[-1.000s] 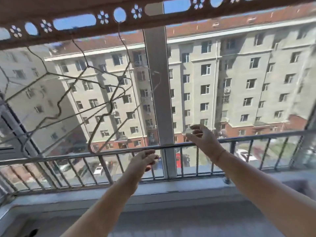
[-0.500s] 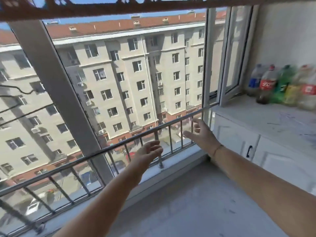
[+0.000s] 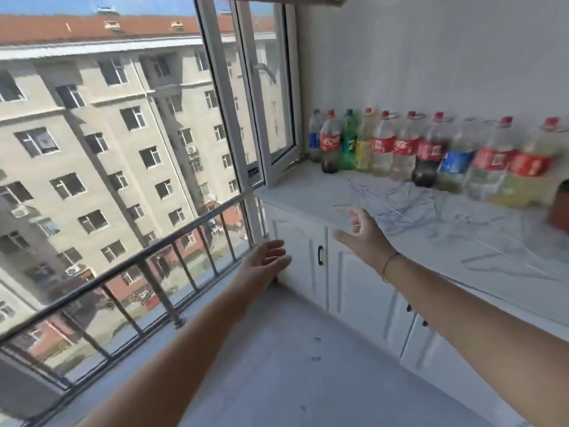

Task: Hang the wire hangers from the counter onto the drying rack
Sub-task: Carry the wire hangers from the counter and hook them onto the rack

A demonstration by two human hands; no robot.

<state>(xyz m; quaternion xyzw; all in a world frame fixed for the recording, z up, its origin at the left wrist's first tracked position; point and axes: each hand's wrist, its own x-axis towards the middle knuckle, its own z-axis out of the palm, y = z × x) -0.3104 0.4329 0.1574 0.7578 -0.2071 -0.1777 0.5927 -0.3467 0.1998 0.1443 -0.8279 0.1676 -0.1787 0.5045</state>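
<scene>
2 empty grips — left hand [image 3: 265,261] fingers apart, right hand [image 3: 361,239] spread near counter [image 3: 308,194], wire hangers [image 3: 381,204] untouched

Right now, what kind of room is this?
Probably an enclosed apartment balcony, high up: windows with a metal railing face another apartment block, and a white counter holds wire hangers and bottles.

You stand on the glazed balcony of a flat, several floors up. Tall windows [image 3: 271,87] with a rail [image 3: 147,257] along their foot look across to a housing block [image 3: 107,134], and the street lies far below. At your right a white cupboard [image 3: 360,288] carries a pale counter [image 3: 308,192], with a row of large soft-drink bottles [image 3: 400,149] against the wall and wire hangers [image 3: 397,208] lying loose before them. The floor [image 3: 292,380] is plain grey.
</scene>
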